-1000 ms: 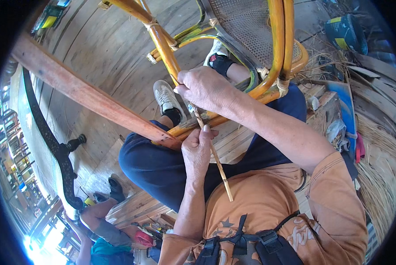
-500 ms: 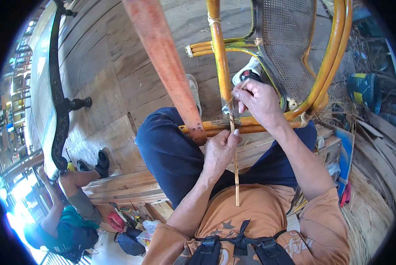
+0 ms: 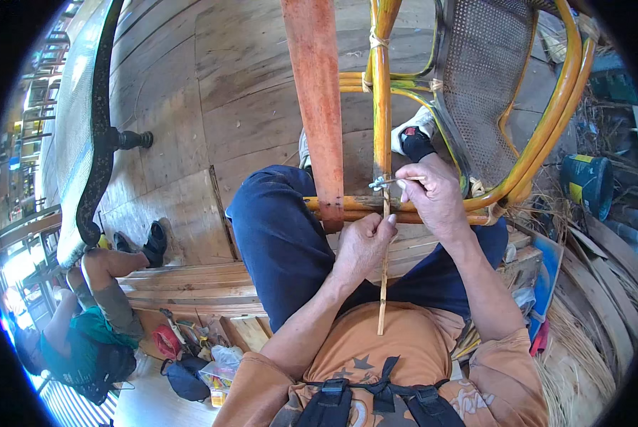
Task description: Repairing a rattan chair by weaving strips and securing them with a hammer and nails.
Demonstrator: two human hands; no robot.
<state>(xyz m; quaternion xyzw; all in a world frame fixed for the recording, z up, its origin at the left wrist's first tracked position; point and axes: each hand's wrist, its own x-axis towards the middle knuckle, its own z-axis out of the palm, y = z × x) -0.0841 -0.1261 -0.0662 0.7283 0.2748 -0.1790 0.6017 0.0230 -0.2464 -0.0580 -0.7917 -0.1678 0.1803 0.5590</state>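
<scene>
My left hand (image 3: pixel 362 245) is closed around a slim, mottled brown stick (image 3: pixel 382 306), which runs from the pole's lower end toward my shirt. Between the fingertips of my right hand (image 3: pixel 438 196) is a short thin stick (image 3: pixel 413 178), pointing left. Its tip meets a pale grey lump (image 3: pixel 378 183) on the lower end of an upright yellow-brown rattan pole (image 3: pixel 381 128). That pole meets the rattan crossbars (image 3: pixel 362 203) of a chair frame, which lie across my knees. A reddish flat board (image 3: pixel 315 92) comes down onto these crossbars, left of the pole.
Woven cane mesh (image 3: pixel 482 78) fills the chair's panel, bordered by curved rattan poles (image 3: pixel 550 146). A dark bucket (image 3: pixel 586 186) stands at right near loose fibre strips (image 3: pixel 575 363). A dark-framed cane seat (image 3: pixel 98 142) stands left. Another person (image 3: pixel 95 349) sits lower left.
My right hand has come down, and its short stick now lies nearly level against the grey lump. My left hand keeps its grip on the longer stick. The whole view has shifted slightly.
</scene>
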